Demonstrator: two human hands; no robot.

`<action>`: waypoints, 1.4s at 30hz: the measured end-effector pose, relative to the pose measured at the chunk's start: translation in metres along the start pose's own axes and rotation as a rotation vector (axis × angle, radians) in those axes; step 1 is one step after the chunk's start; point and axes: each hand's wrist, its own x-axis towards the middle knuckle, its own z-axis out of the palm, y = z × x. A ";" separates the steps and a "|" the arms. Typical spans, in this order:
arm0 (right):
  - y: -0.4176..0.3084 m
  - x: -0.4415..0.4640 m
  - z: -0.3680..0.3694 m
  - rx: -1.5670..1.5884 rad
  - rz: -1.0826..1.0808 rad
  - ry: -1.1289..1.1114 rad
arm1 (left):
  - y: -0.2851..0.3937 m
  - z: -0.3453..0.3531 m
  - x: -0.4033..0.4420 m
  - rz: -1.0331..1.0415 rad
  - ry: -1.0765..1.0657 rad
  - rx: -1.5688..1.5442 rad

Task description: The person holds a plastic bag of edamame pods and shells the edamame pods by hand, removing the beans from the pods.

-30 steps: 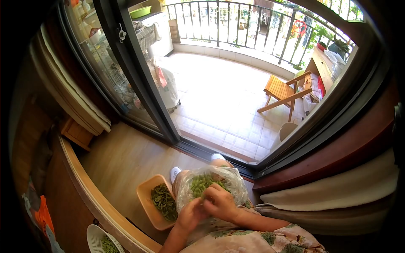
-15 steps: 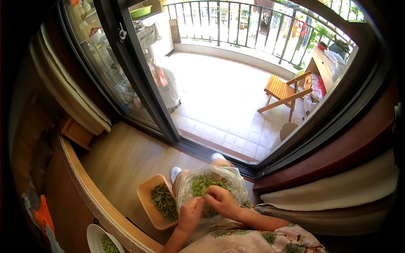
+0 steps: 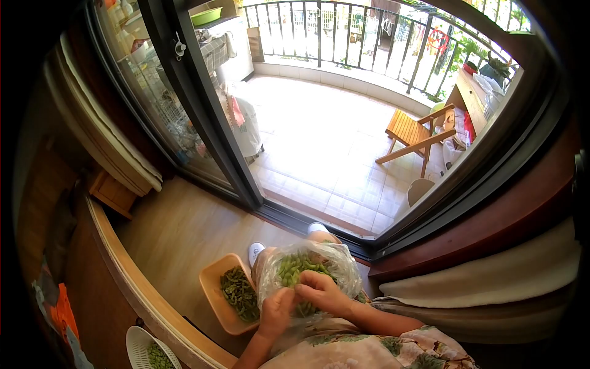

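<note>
On my lap rests a clear plastic bag point(image 3: 345, 270), its mouth spread, with green soybean pods point(image 3: 295, 268) inside. Over the near side of it my left hand point(image 3: 278, 310) and my right hand point(image 3: 322, 293) meet, thumbs and fingertips pinched together. The fingers mostly hide the small pod between them. Left of the bag, an orange plastic basin point(image 3: 211, 293) on the floor holds darker, flattened pods point(image 3: 238, 294). At the lower left, a white colander point(image 3: 136, 342) contains loose green beans point(image 3: 160, 357).
A curved wooden edge point(image 3: 132, 280) runs along my left side. Ahead, the sliding door frame point(image 3: 206, 117) borders a tiled balcony point(image 3: 319, 141) with a folding wooden chair point(image 3: 409, 130) and a railing point(image 3: 344, 37). Curtains point(image 3: 479, 270) hang to the right.
My fingertips have shifted slightly at the pinch, and my right hand has turned a little. The bag, basin and colander stay in place.
</note>
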 end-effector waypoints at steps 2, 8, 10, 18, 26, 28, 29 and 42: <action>-0.005 0.000 -0.002 0.063 0.037 -0.029 | -0.001 -0.002 0.001 0.060 -0.016 0.067; -0.004 -0.002 -0.001 0.190 0.098 -0.016 | 0.006 -0.001 0.001 0.105 -0.011 0.175; -0.011 -0.002 0.000 0.204 0.126 0.014 | 0.008 -0.001 0.000 0.102 -0.007 0.195; -0.012 -0.002 -0.005 0.158 0.080 -0.060 | 0.004 -0.001 0.001 0.136 0.037 0.050; -0.003 -0.003 -0.009 0.194 0.083 -0.101 | 0.011 -0.004 0.001 0.073 0.014 0.080; -0.006 -0.003 -0.012 0.191 0.098 -0.141 | 0.012 -0.005 0.000 0.037 -0.008 0.032; -0.007 -0.003 -0.013 0.189 0.105 -0.161 | 0.009 -0.007 0.001 0.011 -0.025 -0.017; 0.002 -0.001 -0.012 0.068 0.043 -0.095 | 0.001 -0.001 0.002 0.008 -0.073 -0.086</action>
